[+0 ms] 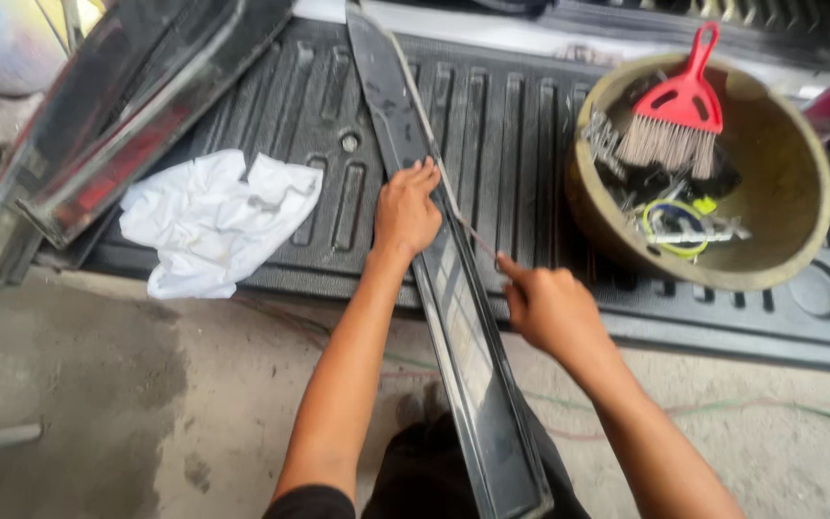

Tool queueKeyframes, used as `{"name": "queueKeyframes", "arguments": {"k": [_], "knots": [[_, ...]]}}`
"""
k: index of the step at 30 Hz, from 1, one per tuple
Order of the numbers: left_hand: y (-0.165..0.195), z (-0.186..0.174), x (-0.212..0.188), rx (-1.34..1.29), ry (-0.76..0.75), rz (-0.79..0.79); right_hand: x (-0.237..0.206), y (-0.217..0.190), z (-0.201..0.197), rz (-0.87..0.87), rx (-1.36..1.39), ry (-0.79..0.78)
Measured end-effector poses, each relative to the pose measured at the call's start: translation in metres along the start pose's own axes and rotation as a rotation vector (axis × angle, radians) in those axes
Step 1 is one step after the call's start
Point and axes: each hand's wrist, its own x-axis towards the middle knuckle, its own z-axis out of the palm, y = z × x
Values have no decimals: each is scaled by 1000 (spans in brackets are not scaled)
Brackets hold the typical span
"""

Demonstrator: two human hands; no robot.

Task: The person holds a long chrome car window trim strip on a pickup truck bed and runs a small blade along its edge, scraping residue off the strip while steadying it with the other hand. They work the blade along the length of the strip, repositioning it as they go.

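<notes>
Clamped left grip pins black trim panel; right grip pinches thin strip along its edge.

Black, red and dull yellow before us

We see a glossy black trim strip, a ribbed black mat (matte, dusty), a crumpled white cloth, a red brush with pale bristles, and an ochre bowl.
</notes>
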Motion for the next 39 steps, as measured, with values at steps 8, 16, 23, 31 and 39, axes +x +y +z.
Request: {"name": "queueKeyframes", "arguments": {"k": [8, 16, 23, 31, 39], "knots": [[1, 0, -2, 13, -61, -38, -7, -4, -4, 22, 74, -17], [-1, 2, -5, 25, -84, -41, -6, -4, -3, 44, 68, -19], [0, 3, -5, 18, -52, -104, -3, -1, -6, 21, 46, -28], [2, 1, -4, 21, -8, -69, 5, -6, -6, 21, 42, -4], [8, -3, -6, -21, -40, -103, -13, -10, 3, 94, -12, -89]]}}
